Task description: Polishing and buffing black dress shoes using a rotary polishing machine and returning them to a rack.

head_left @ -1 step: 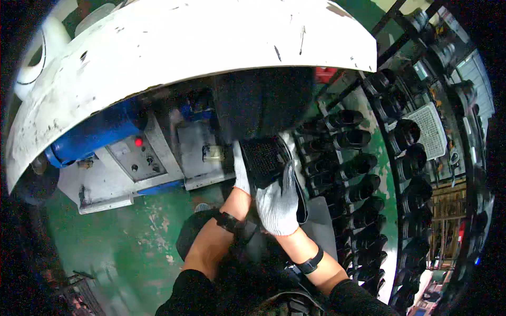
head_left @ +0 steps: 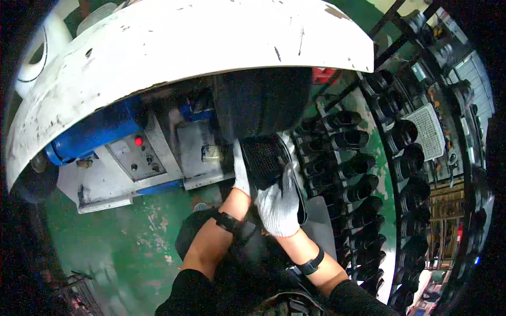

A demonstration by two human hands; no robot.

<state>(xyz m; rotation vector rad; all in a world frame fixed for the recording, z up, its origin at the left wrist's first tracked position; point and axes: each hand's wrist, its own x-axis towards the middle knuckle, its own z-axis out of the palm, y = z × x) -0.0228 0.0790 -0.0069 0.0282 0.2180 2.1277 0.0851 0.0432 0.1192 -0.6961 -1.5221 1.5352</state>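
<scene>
Between my two white-gloved hands is a black shoe [head_left: 262,158], its dark textured sole facing up. My left hand [head_left: 240,171] grips its left side, with the fingers mostly hidden behind it. Around the right side and near end closes my right hand [head_left: 279,208], thumb pointing away from me. The shoe's far end is at the lower edge of a wide dark drum [head_left: 263,102] under the machine's white hood [head_left: 211,42]. Whether shoe and drum touch I cannot tell.
Racks with several black shoes [head_left: 350,139] stand close on my right, a white perforated basket [head_left: 426,131] beyond them. To the left are a blue cylinder [head_left: 97,134] and a grey control panel [head_left: 142,155] with a red button. The green floor [head_left: 126,237] is worn.
</scene>
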